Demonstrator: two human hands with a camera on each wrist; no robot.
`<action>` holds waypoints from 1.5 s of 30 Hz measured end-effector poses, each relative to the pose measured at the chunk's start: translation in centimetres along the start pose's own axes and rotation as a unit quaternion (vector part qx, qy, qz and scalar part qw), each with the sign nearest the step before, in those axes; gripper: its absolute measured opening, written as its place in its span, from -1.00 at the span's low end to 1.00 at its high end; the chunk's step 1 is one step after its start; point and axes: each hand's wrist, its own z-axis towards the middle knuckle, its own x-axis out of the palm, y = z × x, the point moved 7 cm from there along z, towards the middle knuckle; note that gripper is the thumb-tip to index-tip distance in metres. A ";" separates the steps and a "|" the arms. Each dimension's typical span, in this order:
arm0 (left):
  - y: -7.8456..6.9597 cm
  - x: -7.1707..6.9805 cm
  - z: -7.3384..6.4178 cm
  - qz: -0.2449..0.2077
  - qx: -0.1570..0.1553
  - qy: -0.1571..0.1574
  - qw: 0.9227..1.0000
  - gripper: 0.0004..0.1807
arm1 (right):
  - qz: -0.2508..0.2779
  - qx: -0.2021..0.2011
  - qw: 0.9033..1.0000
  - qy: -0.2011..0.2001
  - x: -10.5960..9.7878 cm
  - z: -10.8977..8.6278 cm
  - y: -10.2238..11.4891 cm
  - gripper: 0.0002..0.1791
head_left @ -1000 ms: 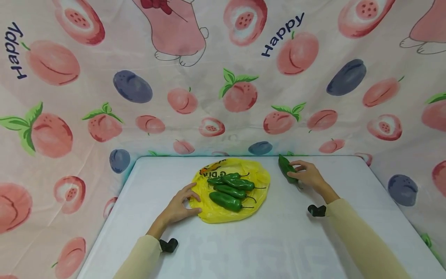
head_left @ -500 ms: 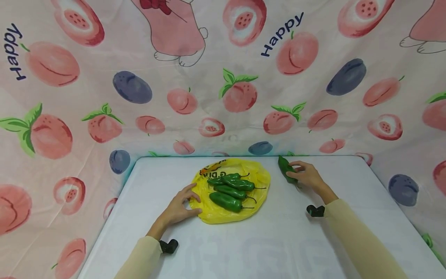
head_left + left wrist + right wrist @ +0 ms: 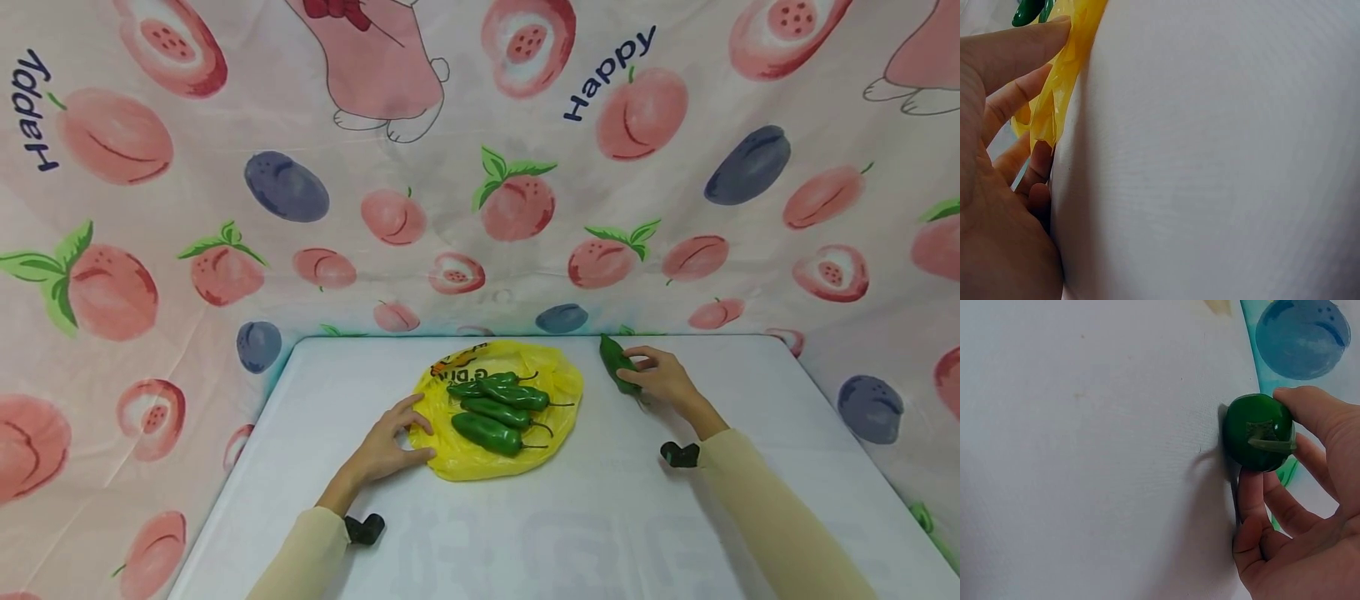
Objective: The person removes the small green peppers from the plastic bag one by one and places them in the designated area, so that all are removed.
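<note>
Several green chili peppers (image 3: 491, 408) lie on a flattened yellow plastic bag (image 3: 453, 462) in the head view. My left hand (image 3: 386, 442) rests at the bag's left edge with fingers spread and relaxed. In the left wrist view, the thumb and fingertips of the left hand (image 3: 1007, 131) touch the crumpled edge of the bag (image 3: 1063, 84). Off to the right, my right hand (image 3: 660, 379) holds a single green chili pepper (image 3: 613, 360) near the table's back edge. The right wrist view shows this pepper (image 3: 1247, 434) stem-end on, between thumb and fingers.
A white table (image 3: 525, 533) carries everything. Behind it rises a fruit-printed cloth (image 3: 420, 183), which meets the table's far edge close to the held pepper. Black devices (image 3: 365, 529) are worn at both wrists.
</note>
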 end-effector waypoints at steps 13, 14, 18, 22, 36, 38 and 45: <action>-0.2 0.0 0.1 -0.001 0.009 -0.003 1.000 -0.72 | -0.003 0.002 1.000 0.003 -0.2 -0.5 0.6 -0.34; -0.1 0.0 0.1 -0.002 0.008 -0.002 1.000 -0.72 | -0.003 0.003 1.000 0.003 -0.2 -0.5 0.7 -0.34; 0.0 0.0 0.1 -0.003 0.004 -0.001 1.000 -0.72 | -0.003 -0.001 1.000 0.007 -0.1 -0.6 0.8 -0.34; -0.1 0.1 0.1 -0.001 0.004 0.000 1.000 -0.72 | -0.006 0.001 1.000 0.016 -0.1 -0.5 0.6 -0.34; 0.0 0.1 0.1 -0.004 0.002 0.004 1.000 -0.73 | -0.073 -0.007 0.995 0.061 -0.5 -0.6 1.3 -0.33; 0.0 0.1 0.1 -0.004 0.004 0.004 1.000 -0.73 | -0.086 -0.016 0.994 0.065 -0.6 -0.6 1.6 -0.34; -0.1 0.0 0.0 -0.002 0.003 0.002 1.000 -0.72 | -0.123 -0.077 0.987 0.071 -1.2 -1.1 3.4 -0.39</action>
